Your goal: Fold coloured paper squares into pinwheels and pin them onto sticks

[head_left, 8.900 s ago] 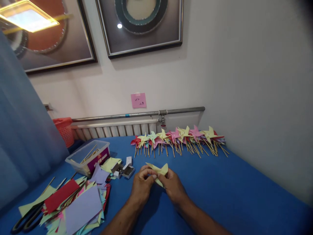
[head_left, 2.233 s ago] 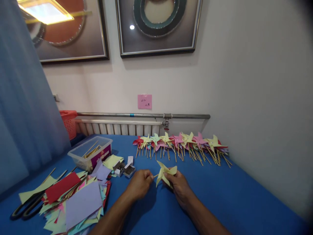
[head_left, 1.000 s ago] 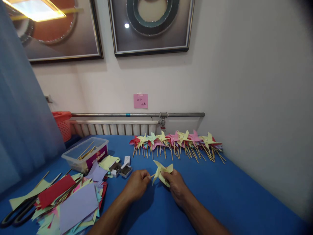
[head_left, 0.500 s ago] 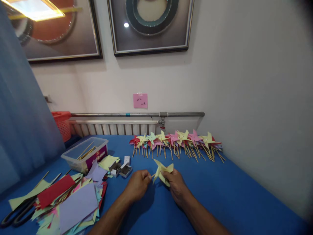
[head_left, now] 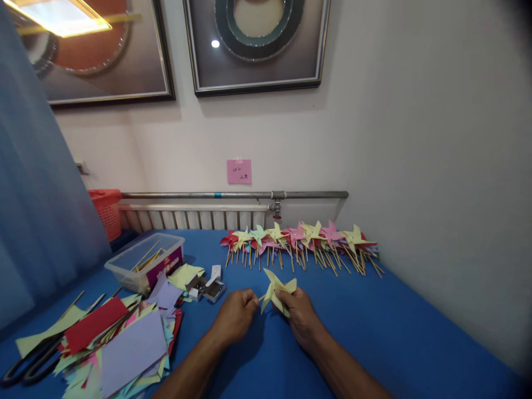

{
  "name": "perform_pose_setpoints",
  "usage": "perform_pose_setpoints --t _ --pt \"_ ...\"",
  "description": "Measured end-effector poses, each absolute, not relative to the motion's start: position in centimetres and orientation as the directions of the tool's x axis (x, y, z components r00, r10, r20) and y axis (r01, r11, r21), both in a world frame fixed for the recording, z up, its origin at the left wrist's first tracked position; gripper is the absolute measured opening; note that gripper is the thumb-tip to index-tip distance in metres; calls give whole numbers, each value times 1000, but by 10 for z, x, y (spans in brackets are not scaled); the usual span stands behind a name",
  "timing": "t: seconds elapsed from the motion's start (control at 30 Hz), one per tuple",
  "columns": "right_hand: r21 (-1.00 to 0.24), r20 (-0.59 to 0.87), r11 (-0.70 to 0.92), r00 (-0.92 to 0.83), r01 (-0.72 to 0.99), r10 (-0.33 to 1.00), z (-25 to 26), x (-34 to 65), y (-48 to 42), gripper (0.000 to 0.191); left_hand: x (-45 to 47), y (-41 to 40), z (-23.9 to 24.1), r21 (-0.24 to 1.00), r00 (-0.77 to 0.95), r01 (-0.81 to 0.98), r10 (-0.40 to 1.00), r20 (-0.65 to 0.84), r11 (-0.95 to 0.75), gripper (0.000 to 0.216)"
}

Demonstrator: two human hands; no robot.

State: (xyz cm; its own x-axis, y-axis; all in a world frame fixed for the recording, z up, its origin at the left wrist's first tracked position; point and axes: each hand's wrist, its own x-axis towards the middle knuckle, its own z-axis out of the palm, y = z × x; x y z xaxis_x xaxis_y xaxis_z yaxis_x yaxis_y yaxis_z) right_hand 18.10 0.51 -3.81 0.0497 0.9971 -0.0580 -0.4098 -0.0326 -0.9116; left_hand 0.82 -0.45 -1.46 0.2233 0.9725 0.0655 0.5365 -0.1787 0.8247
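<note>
A pale yellow paper pinwheel [head_left: 274,291] is held between my two hands above the blue tabletop. My right hand [head_left: 300,313] pinches its blades, with the thumb over the middle of the paper. My left hand [head_left: 238,313] is closed around the thin wooden stick [head_left: 261,298], of which only a short end shows beside the blades. Most of the stick is hidden in the fist. To the left of my left hand stand small open boxes of pins [head_left: 214,289].
Finished pinwheels [head_left: 297,235] lie in a row at the back. A clear plastic tub [head_left: 120,271] holds sticks. Piled at left are coloured paper sheets [head_left: 133,346] beside black-handled scissors [head_left: 39,360]. A red basket [head_left: 106,213] stands by the radiator [head_left: 191,218].
Both hands keep their grip on the pinwheel. It has shifted very slightly to the right in view; nothing else on the table has visibly moved.
</note>
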Motion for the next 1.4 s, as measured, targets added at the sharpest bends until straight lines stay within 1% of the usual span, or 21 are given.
perform_pose_setpoints --t 0.17,0.43,0.67,0.77,1.0,1.2,1.4 --pt "-923 -67 -39 60 -383 996 -38 181 6 27 9 -6 -13 814 215 549 973 80 -188 25" --pt "-912 -49 -18 64 -409 997 -30 179 3 26 9 -8 -8 792 206 574 973 106 -208 24" --pt "-911 -38 1 87 -412 996 -28 180 1 27 9 -8 -8 801 210 564 973 97 -202 25" --pt "-899 -58 -21 73 -438 996 -29 180 2 30 8 -7 -8 806 212 555 972 101 -205 25" --pt "-896 -85 -36 92 -443 992 -31 179 4 31 8 -8 -7 808 215 552 971 103 -208 24" --pt "-917 -60 -19 90 -398 994 -29 180 1 26 9 -9 -7 804 214 559 972 93 -201 24" --pt "-908 -93 -41 105 -417 990 -29 180 3 27 10 -8 -9 803 211 559 972 103 -206 26"
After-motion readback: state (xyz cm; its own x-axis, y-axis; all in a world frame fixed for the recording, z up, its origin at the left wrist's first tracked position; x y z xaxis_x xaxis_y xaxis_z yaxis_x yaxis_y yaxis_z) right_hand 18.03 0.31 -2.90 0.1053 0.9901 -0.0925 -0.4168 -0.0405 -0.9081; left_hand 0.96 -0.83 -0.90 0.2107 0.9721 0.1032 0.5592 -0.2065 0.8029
